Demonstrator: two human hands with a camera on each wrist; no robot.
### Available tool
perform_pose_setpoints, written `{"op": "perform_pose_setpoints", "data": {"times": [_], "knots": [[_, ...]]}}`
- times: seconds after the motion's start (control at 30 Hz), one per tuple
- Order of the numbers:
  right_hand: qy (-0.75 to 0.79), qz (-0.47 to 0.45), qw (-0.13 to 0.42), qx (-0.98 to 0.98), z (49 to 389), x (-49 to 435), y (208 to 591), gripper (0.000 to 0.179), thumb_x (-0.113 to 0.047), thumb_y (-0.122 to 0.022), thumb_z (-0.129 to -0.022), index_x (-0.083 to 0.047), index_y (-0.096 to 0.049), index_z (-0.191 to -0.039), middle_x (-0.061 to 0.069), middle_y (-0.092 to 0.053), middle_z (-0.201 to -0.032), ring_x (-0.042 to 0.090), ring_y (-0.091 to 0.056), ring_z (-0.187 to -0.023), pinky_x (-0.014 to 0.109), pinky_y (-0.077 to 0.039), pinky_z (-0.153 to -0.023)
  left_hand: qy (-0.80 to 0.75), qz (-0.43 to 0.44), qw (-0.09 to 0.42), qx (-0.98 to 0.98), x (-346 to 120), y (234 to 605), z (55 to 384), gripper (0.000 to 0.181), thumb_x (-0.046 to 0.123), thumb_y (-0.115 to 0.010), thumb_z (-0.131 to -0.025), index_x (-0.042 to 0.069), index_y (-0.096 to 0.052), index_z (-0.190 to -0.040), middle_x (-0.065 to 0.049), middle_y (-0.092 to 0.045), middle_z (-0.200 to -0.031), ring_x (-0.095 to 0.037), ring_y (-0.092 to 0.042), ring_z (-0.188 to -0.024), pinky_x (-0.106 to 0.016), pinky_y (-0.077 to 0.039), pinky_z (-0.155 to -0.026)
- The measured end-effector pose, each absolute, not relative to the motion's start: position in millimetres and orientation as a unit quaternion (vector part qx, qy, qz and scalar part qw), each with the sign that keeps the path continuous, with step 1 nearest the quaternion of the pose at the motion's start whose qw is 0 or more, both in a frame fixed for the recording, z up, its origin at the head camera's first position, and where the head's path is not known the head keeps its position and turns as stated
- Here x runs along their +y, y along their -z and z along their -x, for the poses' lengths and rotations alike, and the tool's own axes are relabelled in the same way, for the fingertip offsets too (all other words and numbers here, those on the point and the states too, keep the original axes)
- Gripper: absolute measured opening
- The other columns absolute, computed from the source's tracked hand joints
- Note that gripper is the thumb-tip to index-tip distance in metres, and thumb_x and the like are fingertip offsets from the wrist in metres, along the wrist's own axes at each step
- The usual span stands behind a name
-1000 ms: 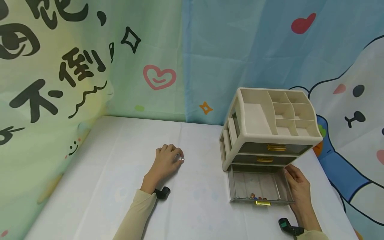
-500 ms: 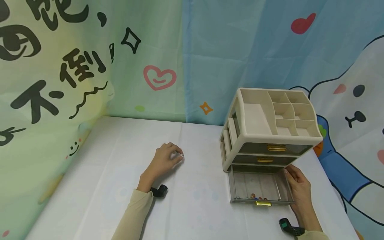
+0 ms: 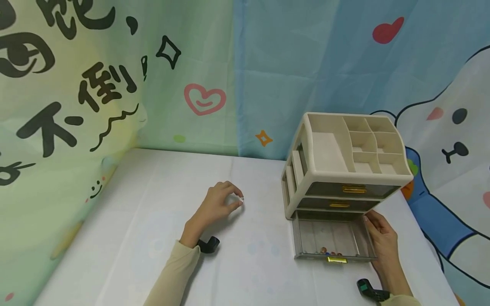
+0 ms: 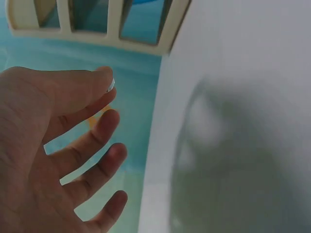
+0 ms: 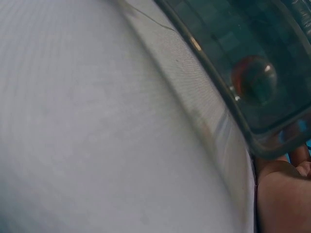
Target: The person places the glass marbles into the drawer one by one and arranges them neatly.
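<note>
Above the white table, my left hand (image 3: 219,205) pinches a small clear, shiny bead (image 4: 111,86) between thumb and index finger. The other fingers are spread and slightly bent in the left wrist view. My right hand (image 3: 384,239) touches the right side of a pulled-out clear drawer (image 3: 329,231); how its fingers lie there is partly hidden. The drawer is the lowest of a cream cabinet (image 3: 311,180). Several small coloured beads lie near its front edge, by the gold handle (image 3: 337,259). A round reddish bead (image 5: 253,80) shows through the plastic in the right wrist view.
Two upper drawers with gold handles (image 3: 354,189) are closed. The cabinet top has several compartments (image 3: 363,141). A printed cloth (image 3: 275,76) hangs behind and to the left of the white table (image 3: 264,272).
My left hand has lifted slightly and shifted right, still pinching the clear bead. My right hand and the drawer stay in place.
</note>
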State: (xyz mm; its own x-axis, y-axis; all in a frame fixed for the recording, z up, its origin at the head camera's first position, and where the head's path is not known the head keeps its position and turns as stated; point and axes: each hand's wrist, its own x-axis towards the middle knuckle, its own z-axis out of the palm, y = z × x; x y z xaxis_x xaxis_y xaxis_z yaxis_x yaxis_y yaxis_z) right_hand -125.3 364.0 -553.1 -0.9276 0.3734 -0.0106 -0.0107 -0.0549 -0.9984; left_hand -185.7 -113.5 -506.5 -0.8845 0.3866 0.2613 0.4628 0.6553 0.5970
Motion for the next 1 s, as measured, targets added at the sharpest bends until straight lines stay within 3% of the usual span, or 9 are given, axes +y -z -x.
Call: {"op": "perform_pose_setpoints", "data": {"times": [0.2, 0.67, 1.0], "knots": [[-0.718, 0.137, 0.135, -0.669, 125, 364, 554, 0.035, -0.005, -0.065, -0.102, -0.006, -0.066, -0.137, -0.020, -0.074, -0.117, -0.005, -0.065, -0.111, 0.007, -0.047, -0.092, 0.313, 0.277, 0.064, -0.906, -98, 495, 181, 0.012, 0.023, -0.079, -0.093, 0.020, -0.074, -0.104, 0.002, -0.071, -0.111, -0.024, -0.062, -0.102, -0.047, -0.049, -0.087], [-0.721, 0.130, 0.135, -0.667, 126, 362, 552, 0.036, -0.004, -0.064, -0.102, -0.005, -0.065, -0.138, -0.018, -0.073, -0.117, -0.004, -0.065, -0.110, 0.007, -0.048, -0.091, 0.271, 0.335, 0.047, -0.901, -67, 468, 161, 0.009, 0.026, -0.075, -0.097, 0.025, -0.072, -0.105, 0.007, -0.070, -0.114, -0.018, -0.061, -0.110, -0.049, -0.046, -0.103], [-0.726, 0.131, 0.135, -0.661, 125, 363, 552, 0.036, -0.004, -0.066, -0.101, -0.006, -0.067, -0.137, -0.018, -0.074, -0.115, -0.003, -0.066, -0.108, 0.008, -0.048, -0.089, 0.252, 0.403, 0.040, -0.879, -47, 469, 154, 0.013, 0.026, -0.073, -0.098, 0.023, -0.073, -0.111, 0.007, -0.068, -0.113, -0.016, -0.062, -0.110, -0.034, -0.051, -0.092]]}}
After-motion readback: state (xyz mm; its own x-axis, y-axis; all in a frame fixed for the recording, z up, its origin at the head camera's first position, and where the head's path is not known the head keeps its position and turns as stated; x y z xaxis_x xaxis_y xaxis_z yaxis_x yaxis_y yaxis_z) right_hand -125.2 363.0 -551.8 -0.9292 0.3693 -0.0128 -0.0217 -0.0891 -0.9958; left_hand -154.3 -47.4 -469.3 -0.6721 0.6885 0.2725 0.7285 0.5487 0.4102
